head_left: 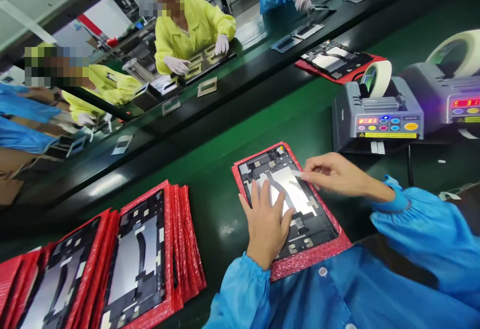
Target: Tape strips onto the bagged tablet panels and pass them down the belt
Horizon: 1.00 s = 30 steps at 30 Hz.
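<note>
Pressing my left hand (pixel 266 224) flat, fingers spread and released, on a tablet back panel (pixel 313 224) lying in a red bubble-wrap pouch (pixel 311 261) on the green bench mat (pixel 217 189); my right hand (pixel 335 174) is pinching a thin pale strip (pixel 297 173) between fingertips, over the panel, with a stack of pouched panels (pixel 138 259) sitting nearby

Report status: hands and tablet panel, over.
Left hand flat on tablet back panel, on red bubble pouch. Right hand pinching pale strip. Tape dispenser beyond, apart.
</note>
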Each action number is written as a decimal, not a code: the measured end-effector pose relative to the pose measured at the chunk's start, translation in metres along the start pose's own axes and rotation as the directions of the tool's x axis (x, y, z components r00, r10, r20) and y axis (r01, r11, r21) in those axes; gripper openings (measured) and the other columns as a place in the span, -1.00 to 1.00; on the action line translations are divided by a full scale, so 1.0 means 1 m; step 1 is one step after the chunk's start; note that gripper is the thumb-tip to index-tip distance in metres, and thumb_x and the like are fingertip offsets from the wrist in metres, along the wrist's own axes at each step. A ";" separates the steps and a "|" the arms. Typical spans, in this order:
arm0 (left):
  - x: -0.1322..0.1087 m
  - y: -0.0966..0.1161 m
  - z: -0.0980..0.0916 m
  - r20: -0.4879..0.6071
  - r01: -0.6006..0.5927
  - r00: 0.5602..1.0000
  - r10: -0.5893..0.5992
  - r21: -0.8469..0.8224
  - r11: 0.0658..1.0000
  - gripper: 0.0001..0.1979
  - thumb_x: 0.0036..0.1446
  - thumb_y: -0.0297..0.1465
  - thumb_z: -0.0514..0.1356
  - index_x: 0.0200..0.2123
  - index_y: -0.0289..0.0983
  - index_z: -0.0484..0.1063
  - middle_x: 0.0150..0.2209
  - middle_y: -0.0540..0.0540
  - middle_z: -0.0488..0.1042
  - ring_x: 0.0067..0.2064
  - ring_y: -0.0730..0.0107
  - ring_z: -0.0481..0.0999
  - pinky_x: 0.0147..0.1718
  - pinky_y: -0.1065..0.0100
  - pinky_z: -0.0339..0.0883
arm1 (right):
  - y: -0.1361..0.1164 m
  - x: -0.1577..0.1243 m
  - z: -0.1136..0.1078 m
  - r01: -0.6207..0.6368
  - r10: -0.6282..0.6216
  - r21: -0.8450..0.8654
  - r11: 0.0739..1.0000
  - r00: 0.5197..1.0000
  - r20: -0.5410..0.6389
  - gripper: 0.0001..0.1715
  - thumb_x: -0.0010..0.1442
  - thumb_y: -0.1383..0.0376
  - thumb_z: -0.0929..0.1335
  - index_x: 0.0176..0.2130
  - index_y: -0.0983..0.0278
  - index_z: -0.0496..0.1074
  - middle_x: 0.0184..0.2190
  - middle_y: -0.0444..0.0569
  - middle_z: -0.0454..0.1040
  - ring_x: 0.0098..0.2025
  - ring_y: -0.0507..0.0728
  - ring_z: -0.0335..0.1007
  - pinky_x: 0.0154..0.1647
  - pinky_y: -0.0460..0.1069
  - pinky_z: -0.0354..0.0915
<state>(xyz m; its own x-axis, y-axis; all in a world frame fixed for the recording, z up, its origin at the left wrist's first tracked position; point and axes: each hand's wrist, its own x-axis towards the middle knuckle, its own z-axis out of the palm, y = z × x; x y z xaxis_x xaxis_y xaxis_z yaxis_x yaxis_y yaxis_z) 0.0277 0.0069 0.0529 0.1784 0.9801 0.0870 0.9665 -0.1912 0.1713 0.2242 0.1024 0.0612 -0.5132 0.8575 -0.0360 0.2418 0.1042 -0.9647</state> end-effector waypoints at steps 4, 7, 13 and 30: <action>0.014 -0.003 0.009 -0.036 0.069 0.997 -0.067 0.061 0.996 -0.61 0.16 -0.17 0.04 0.05 -0.07 0.34 0.24 -0.16 0.08 0.30 -0.10 -0.19 0.11 -0.35 -0.30 | -0.003 0.058 0.018 -0.108 0.127 -0.071 0.992 0.922 0.366 -0.79 0.10 0.25 0.29 -0.50 0.29 0.34 -0.75 -0.19 0.28 -0.73 -0.03 0.20 -0.73 -0.14 0.08; 0.013 -0.005 0.010 -0.044 0.085 0.996 -0.082 0.068 0.994 -0.59 0.16 -0.17 0.04 0.07 -0.07 0.31 0.23 -0.15 0.08 0.30 -0.10 -0.20 0.11 -0.35 -0.30 | 0.001 0.083 0.030 -0.234 0.280 -0.155 0.960 0.839 0.466 -0.87 0.04 0.32 0.28 -0.52 0.28 0.31 -0.78 -0.20 0.26 -0.78 -0.01 0.19 -0.80 -0.14 0.03; 0.012 -0.005 0.011 -0.042 0.064 0.997 -0.062 0.059 0.996 -0.59 0.17 -0.17 0.02 0.07 -0.09 0.32 0.25 -0.11 0.06 0.30 -0.10 -0.24 0.11 -0.36 -0.33 | 0.002 0.090 0.037 -0.302 0.371 -0.222 0.927 0.821 0.434 -0.90 -0.06 0.36 0.29 -0.58 0.28 0.29 -0.79 -0.19 0.27 -0.81 -0.03 0.16 -0.82 -0.16 -0.01; 0.023 -0.019 0.015 0.064 -0.205 0.977 0.202 0.036 0.978 -0.59 0.22 -0.32 -0.06 0.12 -0.20 0.22 0.25 -0.04 0.08 0.31 -0.05 -0.25 0.12 -0.37 -0.34 | 0.012 -0.061 -0.051 -0.242 0.115 -0.071 0.968 0.674 -0.730 -0.64 -0.01 0.08 0.41 -0.42 0.36 0.49 -0.69 -0.13 0.31 -0.67 -0.05 0.10 -0.66 -0.11 0.03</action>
<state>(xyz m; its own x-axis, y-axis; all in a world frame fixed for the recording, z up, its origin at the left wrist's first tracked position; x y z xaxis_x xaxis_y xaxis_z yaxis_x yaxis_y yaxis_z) 0.0166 0.0341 0.0374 0.3819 0.9225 0.0564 0.9154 -0.3860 0.1144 0.3008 0.0768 0.0650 0.2832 0.9575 0.0552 0.4168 -0.0710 -0.9062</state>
